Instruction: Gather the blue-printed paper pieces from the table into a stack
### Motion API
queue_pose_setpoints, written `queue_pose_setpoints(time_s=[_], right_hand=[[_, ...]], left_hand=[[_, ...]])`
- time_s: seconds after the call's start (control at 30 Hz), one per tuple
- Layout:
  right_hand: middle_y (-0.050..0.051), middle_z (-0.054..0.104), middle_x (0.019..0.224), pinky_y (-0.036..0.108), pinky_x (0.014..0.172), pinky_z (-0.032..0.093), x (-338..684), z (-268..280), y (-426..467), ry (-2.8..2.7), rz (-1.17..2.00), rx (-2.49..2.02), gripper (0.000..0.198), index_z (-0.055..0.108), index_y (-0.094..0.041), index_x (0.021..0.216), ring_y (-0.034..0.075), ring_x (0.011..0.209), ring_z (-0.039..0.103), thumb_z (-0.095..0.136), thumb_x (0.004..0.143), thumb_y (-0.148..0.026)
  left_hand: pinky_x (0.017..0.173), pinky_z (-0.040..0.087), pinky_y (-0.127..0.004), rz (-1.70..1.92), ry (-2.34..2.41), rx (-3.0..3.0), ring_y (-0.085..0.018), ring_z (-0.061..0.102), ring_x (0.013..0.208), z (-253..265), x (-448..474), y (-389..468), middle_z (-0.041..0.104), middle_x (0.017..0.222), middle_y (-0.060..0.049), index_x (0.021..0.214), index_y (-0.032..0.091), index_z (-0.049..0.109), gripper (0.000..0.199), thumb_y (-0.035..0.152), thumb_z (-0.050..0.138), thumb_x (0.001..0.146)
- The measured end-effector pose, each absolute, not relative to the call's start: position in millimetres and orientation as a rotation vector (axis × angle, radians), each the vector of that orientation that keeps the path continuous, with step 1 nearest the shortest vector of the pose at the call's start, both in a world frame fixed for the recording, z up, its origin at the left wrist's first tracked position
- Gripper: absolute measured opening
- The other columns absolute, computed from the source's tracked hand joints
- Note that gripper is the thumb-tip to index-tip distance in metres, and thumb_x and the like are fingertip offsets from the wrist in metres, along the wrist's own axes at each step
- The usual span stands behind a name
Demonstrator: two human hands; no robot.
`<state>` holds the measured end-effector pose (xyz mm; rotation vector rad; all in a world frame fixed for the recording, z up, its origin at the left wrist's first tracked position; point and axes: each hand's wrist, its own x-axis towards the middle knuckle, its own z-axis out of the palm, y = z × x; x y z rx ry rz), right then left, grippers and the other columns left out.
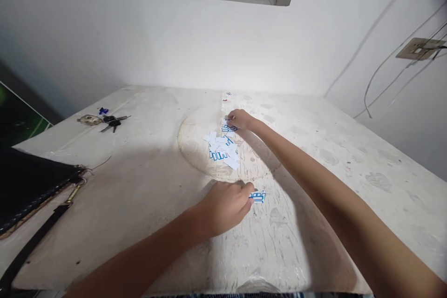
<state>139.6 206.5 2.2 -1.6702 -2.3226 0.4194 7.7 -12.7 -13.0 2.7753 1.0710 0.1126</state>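
Observation:
My left hand [228, 202] is low over the near middle of the table, its thumb and fingers pinching a small paper piece [259, 196] with blue marks. My right hand [240, 119] reaches farther out, fingers closed at the far edge of a loose pile of white paper pieces [221, 146]. Under its fingertips lies a blue-marked paper piece [226, 126]; whether they grip it or only touch it is hard to see. Several pieces in the pile overlap, some bearing blue lines.
Keys [113, 122] with a fob lie at the left of the table [146, 186], beside a small blue object [103, 111]. A black bag [35, 186] with a strap is at the left edge. Cables hang from a wall socket [419, 49] at right.

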Motion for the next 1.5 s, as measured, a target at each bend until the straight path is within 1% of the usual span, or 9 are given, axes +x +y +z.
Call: queue_pose_setpoints(time_s=[0.13, 0.33, 0.4, 0.6, 0.7, 0.8, 1.07, 1.3, 1.5], right_hand=[[0.005, 0.061, 0.099, 0.037, 0.078, 0.049, 131, 2, 220, -2.285, 0.506, -1.748, 0.019, 0.06, -0.012, 0.098, 0.018, 0.089, 0.059, 0.059, 0.085, -0.026], [0.0, 0.059, 0.059, 0.028, 0.059, 0.045, 132, 2, 217, -2.135, 0.752, -1.667, 0.009, 0.066, -0.009, 0.077, 0.017, 0.063, 0.058, 0.066, 0.067, -0.009], [0.001, 0.055, 0.052, 0.026, 0.056, 0.043, 136, 4, 212, -2.051, 0.824, -1.596, 0.006, 0.066, -0.007, 0.073, 0.016, 0.059, 0.057, 0.065, 0.067, -0.009], [0.002, 0.058, 0.063, 0.024, 0.057, 0.045, 165, 23, 170, -1.829, 0.987, -1.344, 0.014, 0.061, -0.01, 0.088, 0.009, 0.053, 0.052, 0.062, 0.075, -0.016], [-0.001, 0.056, 0.061, 0.023, 0.052, 0.042, 185, 30, 127, -1.788, 1.089, -1.229, 0.011, 0.058, -0.014, 0.079, 0.007, 0.049, 0.049, 0.064, 0.076, -0.023], [-0.003, 0.053, 0.053, 0.022, 0.044, 0.034, 202, 32, 79, -1.706, 1.266, -1.135, 0.02, 0.054, -0.016, 0.069, 0.006, 0.043, 0.044, 0.067, 0.075, -0.03], [-0.004, 0.048, 0.046, 0.02, 0.037, 0.021, 226, 3, 15, -1.501, 1.627, -1.199, 0.034, 0.049, -0.015, 0.063, 0.004, 0.036, 0.034, 0.06, 0.081, -0.043], [0.0, 0.056, 0.052, 0.02, 0.04, 0.035, 237, -14, 22, -1.468, 1.767, -1.161, 0.029, 0.056, -0.014, 0.074, 0.009, 0.044, 0.049, 0.064, 0.077, -0.042], [-0.004, 0.051, 0.053, 0.021, 0.038, 0.036, 228, -15, 10, -1.579, 1.554, -1.325, 0.02, 0.057, -0.017, 0.085, 0.009, 0.043, 0.046, 0.068, 0.072, -0.026]], left_hand=[[0.051, 0.033, -0.028, 0.097, 1.071, 2.782, -0.016, 0.057, 0.06, -10, 8, -14, 0.061, 0.073, -0.001, 0.084, 0.017, 0.048, 0.016, 0.023, 0.035, 0.091], [0.05, 0.032, -0.028, 0.103, 1.069, 2.773, -0.015, 0.057, 0.059, -8, 8, -14, 0.061, 0.073, -0.001, 0.083, 0.017, 0.047, 0.016, 0.022, 0.034, 0.091], [0.05, 0.032, -0.028, 0.112, 1.072, 2.777, -0.015, 0.057, 0.059, -9, 8, -14, 0.061, 0.073, 0.0, 0.082, 0.017, 0.047, 0.017, 0.023, 0.034, 0.091], [0.051, 0.032, -0.027, 0.111, 1.082, 2.789, -0.015, 0.059, 0.062, -12, 8, -14, 0.062, 0.075, -0.001, 0.083, 0.017, 0.048, 0.017, 0.024, 0.035, 0.091], [0.051, 0.032, -0.027, 0.119, 1.066, 2.776, -0.016, 0.059, 0.062, -12, 7, -13, 0.062, 0.076, -0.001, 0.085, 0.018, 0.048, 0.015, 0.024, 0.036, 0.091], [0.051, 0.03, -0.027, 0.157, 1.053, 2.759, -0.016, 0.057, 0.063, -12, 7, -12, 0.061, 0.076, 0.0, 0.086, 0.018, 0.048, 0.014, 0.025, 0.036, 0.091], [0.051, 0.027, -0.025, 0.197, 1.056, 2.603, -0.013, 0.051, 0.059, -10, 9, -10, 0.057, 0.073, 0.001, 0.085, 0.019, 0.048, 0.014, 0.024, 0.036, 0.09], [0.051, 0.026, -0.025, 0.077, 1.119, 2.554, -0.013, 0.051, 0.059, -4, 12, -9, 0.059, 0.073, 0.002, 0.086, 0.02, 0.048, 0.015, 0.028, 0.036, 0.091], [0.051, 0.025, -0.025, 0.084, 1.131, 2.59, -0.014, 0.051, 0.059, -8, 14, -7, 0.059, 0.073, 0.002, 0.088, 0.02, 0.048, 0.015, 0.028, 0.035, 0.091]])
